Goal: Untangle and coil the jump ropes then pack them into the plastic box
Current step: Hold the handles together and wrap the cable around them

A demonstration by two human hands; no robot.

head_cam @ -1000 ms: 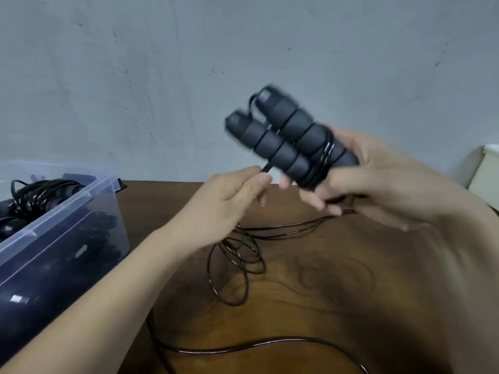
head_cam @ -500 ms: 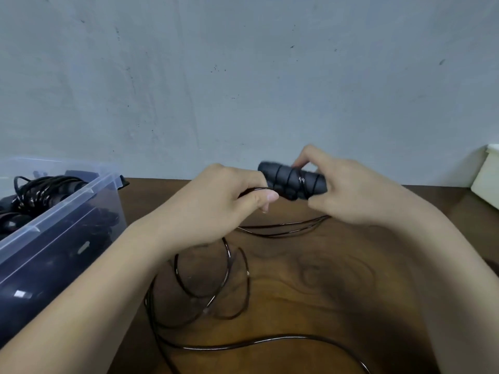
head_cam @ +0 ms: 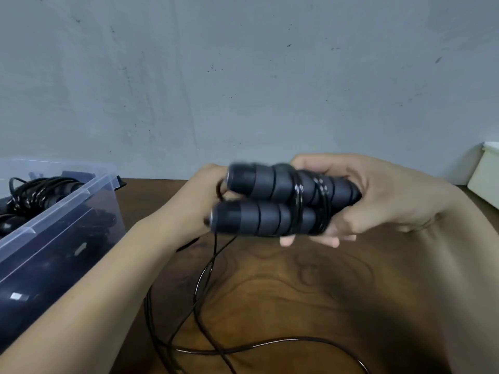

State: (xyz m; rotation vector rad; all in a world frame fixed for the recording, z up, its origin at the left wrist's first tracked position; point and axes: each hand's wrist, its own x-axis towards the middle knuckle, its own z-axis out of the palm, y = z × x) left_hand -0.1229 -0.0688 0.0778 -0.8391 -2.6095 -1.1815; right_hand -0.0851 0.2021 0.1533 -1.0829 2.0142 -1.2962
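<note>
My right hand (head_cam: 378, 201) grips two black ribbed jump-rope handles (head_cam: 270, 203) side by side above the table, their ends pointing left. A few turns of thin black cord are wound round both handles near my fingers. My left hand (head_cam: 199, 201) sits just behind the handle ends, mostly hidden, and pinches the cord there. The loose cord (head_cam: 205, 282) hangs from the handles and trails in loops over the wooden table (head_cam: 310, 292). The clear plastic box (head_cam: 54, 225) stands at the left, holding several black coiled ropes.
A grey wall rises straight behind the table's far edge. A white container (head_cam: 486, 174) stands at the right edge of the table. The box's near wall lies close to my left forearm.
The handles have swung round and come nearer, now lying level with their ends to the left. More cord has been taken up off the table; the loops below have shrunk.
</note>
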